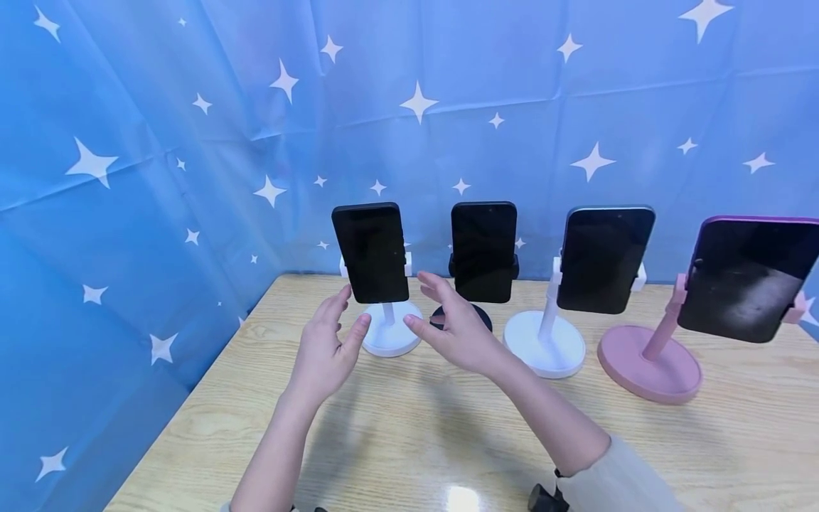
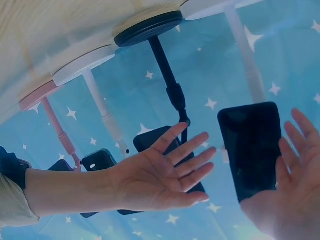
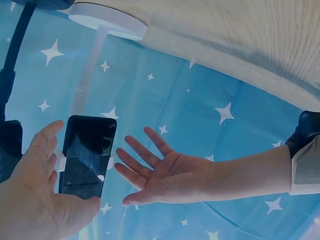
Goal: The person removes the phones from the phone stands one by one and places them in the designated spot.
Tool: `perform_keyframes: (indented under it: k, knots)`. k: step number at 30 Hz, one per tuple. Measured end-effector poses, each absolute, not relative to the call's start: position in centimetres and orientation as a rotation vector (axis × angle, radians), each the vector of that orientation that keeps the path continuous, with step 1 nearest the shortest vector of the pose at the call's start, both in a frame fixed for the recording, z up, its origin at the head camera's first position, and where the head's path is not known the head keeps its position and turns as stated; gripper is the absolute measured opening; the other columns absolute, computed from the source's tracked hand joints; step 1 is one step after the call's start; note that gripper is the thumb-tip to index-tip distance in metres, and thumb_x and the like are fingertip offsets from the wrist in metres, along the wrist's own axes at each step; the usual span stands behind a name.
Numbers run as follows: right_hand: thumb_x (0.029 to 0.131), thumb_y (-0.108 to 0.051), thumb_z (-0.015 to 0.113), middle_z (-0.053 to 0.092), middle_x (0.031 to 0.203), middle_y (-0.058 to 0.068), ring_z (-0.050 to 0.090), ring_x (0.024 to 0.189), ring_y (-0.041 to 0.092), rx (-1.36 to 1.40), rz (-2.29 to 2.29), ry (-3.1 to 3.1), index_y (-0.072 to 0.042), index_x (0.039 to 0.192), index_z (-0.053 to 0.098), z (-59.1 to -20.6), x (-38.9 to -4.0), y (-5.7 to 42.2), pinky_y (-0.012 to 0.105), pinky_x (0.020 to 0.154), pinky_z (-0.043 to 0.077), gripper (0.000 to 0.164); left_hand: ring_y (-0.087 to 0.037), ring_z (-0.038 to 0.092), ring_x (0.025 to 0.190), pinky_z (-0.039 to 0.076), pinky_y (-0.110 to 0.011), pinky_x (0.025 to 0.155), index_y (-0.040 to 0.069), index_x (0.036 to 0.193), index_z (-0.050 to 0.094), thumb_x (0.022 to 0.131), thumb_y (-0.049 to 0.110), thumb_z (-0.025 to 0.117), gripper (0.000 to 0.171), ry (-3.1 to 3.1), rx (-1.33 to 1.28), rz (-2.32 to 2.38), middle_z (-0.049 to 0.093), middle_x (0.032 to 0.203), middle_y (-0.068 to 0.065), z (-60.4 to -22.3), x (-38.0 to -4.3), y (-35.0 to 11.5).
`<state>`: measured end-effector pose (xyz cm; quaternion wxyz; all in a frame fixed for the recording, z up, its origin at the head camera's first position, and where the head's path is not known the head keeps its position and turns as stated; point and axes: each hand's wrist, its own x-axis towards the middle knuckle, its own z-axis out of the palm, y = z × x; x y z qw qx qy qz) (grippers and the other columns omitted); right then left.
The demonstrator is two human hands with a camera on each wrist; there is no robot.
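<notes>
My left hand [image 1: 325, 348] is held up just left of and in front of a black phone [image 1: 372, 252], fingers spread and relaxed. That phone sits upright in the clamp of a white phone stand [image 1: 393, 338]. On the phone's other side my right hand [image 1: 457, 327] is raised, its fingers relaxed and nothing in its grasp. It partly covers a black phone stand [image 1: 483, 316] bearing another phone [image 1: 484, 249]. In the right wrist view, a gap shows between the left hand [image 3: 172, 175] and the phone [image 3: 87, 157]; whether the right hand touches it, I cannot tell.
Rightward on the wooden table [image 1: 384, 441] stand a second white stand [image 1: 557, 345] with a phone [image 1: 604, 259] and a pink stand [image 1: 649, 366] with a purple-edged phone [image 1: 748, 277]. A blue star-patterned curtain [image 1: 358, 135] hangs behind and at the left.
</notes>
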<state>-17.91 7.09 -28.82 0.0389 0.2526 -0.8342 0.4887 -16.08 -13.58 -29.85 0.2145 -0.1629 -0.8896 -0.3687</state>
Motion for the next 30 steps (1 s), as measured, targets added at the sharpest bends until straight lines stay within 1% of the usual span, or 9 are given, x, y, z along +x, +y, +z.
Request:
perform_keyframes:
  k: [3, 6, 9, 14, 18, 24, 30]
  knots:
    - [0.091, -0.028, 0.056, 0.028, 0.147, 0.010, 0.034, 0.131, 0.026, 0.756, 1.510, -2.545, -0.008, 0.143, 0.023, -28.8, -18.1, 6.8, 0.044, 0.092, 0.044, 0.065, -0.032, 0.051, 0.115, 0.048, -0.045, 0.086, -0.005, 0.131, 0.043, 0.093, 0.028, 0.052, 0.051, -2.436, -0.404, -1.070, 0.048, 0.131, -0.018, -29.8, -16.3, -13.6]
    - [0.091, -0.027, 0.056, 0.028, 0.147, 0.011, 0.035, 0.131, 0.026, 0.760, 1.517, -2.521, -0.007, 0.142, 0.024, -28.8, -18.2, 6.7, 0.044, 0.092, 0.044, 0.064, -0.032, 0.053, 0.112, 0.049, -0.045, 0.085, -0.005, 0.129, 0.045, 0.092, 0.026, 0.055, 0.050, -2.415, -0.358, -1.128, 0.050, 0.128, -0.018, -29.7, -16.6, -13.5]
    - [0.091, -0.028, 0.056, 0.027, 0.147, 0.010, 0.035, 0.131, 0.026, 0.752, 1.548, -2.511, -0.008, 0.143, 0.023, -28.8, -18.4, 6.6, 0.045, 0.092, 0.044, 0.064, -0.031, 0.052, 0.113, 0.048, -0.046, 0.086, -0.003, 0.131, 0.043, 0.091, 0.025, 0.056, 0.051, -2.407, -0.305, -1.209, 0.050, 0.128, -0.017, -29.7, -17.0, -13.4]
    - [0.091, -0.029, 0.056, 0.028, 0.147, 0.008, 0.034, 0.132, 0.024, 0.702, 1.580, -2.505, -0.008, 0.143, 0.023, -28.7, -18.7, 6.4, 0.043, 0.092, 0.045, 0.065, -0.032, 0.054, 0.112, 0.047, -0.044, 0.087, 0.000, 0.133, 0.040, 0.090, 0.023, 0.057, 0.052, -2.376, -0.241, -1.335, 0.050, 0.127, -0.017, -29.6, -17.7, -13.5]
    - [0.091, -0.029, 0.056, 0.028, 0.147, 0.009, 0.032, 0.133, 0.023, 0.673, 1.619, -2.482, -0.008, 0.142, 0.023, -28.6, -18.9, 6.2, 0.042, 0.093, 0.044, 0.064, -0.032, 0.052, 0.114, 0.047, -0.043, 0.089, 0.005, 0.136, 0.037, 0.090, 0.025, 0.057, 0.054, -2.385, -0.193, -1.414, 0.049, 0.128, -0.014, -29.5, -17.9, -13.6]
    - [0.092, -0.029, 0.055, 0.028, 0.147, 0.008, 0.033, 0.132, 0.023, 0.665, 1.632, -2.467, -0.009, 0.142, 0.024, -28.4, -19.2, 6.1, 0.042, 0.094, 0.043, 0.063, -0.030, 0.051, 0.115, 0.046, -0.043, 0.091, 0.008, 0.139, 0.034, 0.090, 0.028, 0.056, 0.057, -2.381, -0.161, -1.464, 0.048, 0.129, -0.011, -29.2, -18.5, -13.7]
    - [0.092, -0.029, 0.054, 0.029, 0.146, 0.010, 0.035, 0.131, 0.024, 0.670, 1.633, -2.467, -0.008, 0.142, 0.024, -28.5, -19.5, 5.8, 0.047, 0.096, 0.040, 0.061, -0.029, 0.050, 0.115, 0.046, -0.043, 0.090, 0.008, 0.140, 0.033, 0.091, 0.027, 0.054, 0.056, -2.350, -0.162, -1.528, 0.047, 0.130, -0.011, -29.2, -19.3, -14.0]
